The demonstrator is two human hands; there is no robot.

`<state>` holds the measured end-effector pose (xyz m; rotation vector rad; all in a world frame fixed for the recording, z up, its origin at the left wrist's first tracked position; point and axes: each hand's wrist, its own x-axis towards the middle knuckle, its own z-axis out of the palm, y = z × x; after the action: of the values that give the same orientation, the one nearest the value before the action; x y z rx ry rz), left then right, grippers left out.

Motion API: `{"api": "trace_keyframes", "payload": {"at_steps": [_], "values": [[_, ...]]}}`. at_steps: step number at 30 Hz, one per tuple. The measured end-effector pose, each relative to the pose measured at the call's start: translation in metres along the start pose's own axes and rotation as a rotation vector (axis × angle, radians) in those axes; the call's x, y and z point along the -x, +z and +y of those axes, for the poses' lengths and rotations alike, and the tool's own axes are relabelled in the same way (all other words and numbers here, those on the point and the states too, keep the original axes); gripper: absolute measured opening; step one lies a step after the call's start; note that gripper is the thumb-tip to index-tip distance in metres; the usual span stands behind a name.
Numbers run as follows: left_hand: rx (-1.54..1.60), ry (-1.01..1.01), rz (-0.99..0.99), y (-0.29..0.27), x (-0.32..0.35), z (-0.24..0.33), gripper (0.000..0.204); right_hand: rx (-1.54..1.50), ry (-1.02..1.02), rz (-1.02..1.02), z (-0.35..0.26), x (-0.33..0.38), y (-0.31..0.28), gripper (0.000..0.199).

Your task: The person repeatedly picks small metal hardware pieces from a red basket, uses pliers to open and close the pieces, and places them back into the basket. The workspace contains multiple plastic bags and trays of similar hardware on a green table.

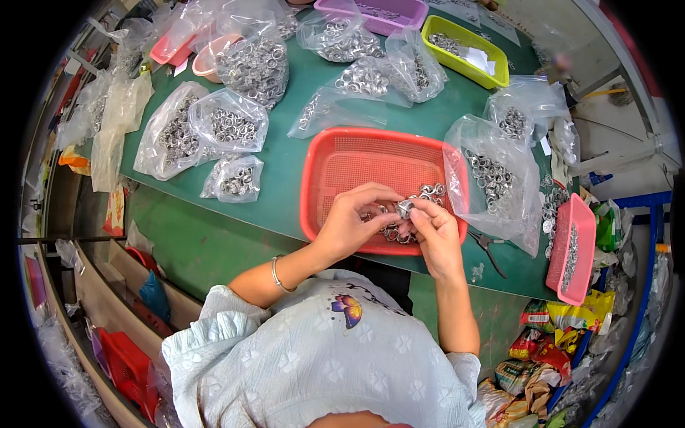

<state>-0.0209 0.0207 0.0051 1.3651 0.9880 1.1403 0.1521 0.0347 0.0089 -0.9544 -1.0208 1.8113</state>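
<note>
Over the near side of a red plastic basket (357, 139), I hold a small silver metal ring (404, 208) between both hands. My right hand (439, 235) pinches it from the right with thumb and fingers. From the left, the curled thumb and fingertips of my left hand (353, 221) close on the same piece. Several loose silver rings (429, 191) lie in the basket, partly hidden under my hands. The finer shape of the held ring is too small to make out.
Clear bags of rings (253, 68) stand across the green table (285, 164). One bag (492, 178) overlaps the basket's right rim. Pliers (489, 251) lie near the table's front edge. A pink tray (574, 250) sits at right, a yellow-green tray (467, 53) at the back.
</note>
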Motion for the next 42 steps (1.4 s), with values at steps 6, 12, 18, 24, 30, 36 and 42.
{"api": "trace_keyframes", "payload": {"at_steps": [6, 12, 18, 24, 30, 36, 42], "values": [[0.303, -0.107, 0.05, 0.01, 0.004, 0.002, 0.031, 0.478, -0.305, 0.183, 0.0, 0.011, 0.014, 0.015], [0.343, -0.161, 0.03, 0.013, 0.008, 0.0, 0.034, 0.778, -0.592, 0.206, -0.003, 0.013, 0.014, 0.015], [0.187, -0.075, 0.065, 0.023, 0.01, 0.009, 0.026, 0.745, -0.602, 0.207, -0.007, 0.015, 0.015, 0.014], [0.278, -0.14, 0.0, 0.02, 0.007, -0.002, 0.024, 0.662, -0.599, 0.193, 0.0, 0.016, 0.009, 0.014], [0.138, -0.003, 0.069, 0.023, 0.009, 0.009, 0.024, 0.184, -0.345, 0.156, 0.003, 0.019, 0.007, 0.019], [0.147, 0.008, 0.063, 0.02, 0.01, 0.004, 0.02, 0.214, -0.389, 0.208, 0.005, 0.022, 0.012, 0.018], [0.502, -0.163, 0.04, 0.019, 0.012, 0.001, 0.03, 0.897, -0.893, 0.341, 0.006, 0.021, 0.013, 0.019]]}}
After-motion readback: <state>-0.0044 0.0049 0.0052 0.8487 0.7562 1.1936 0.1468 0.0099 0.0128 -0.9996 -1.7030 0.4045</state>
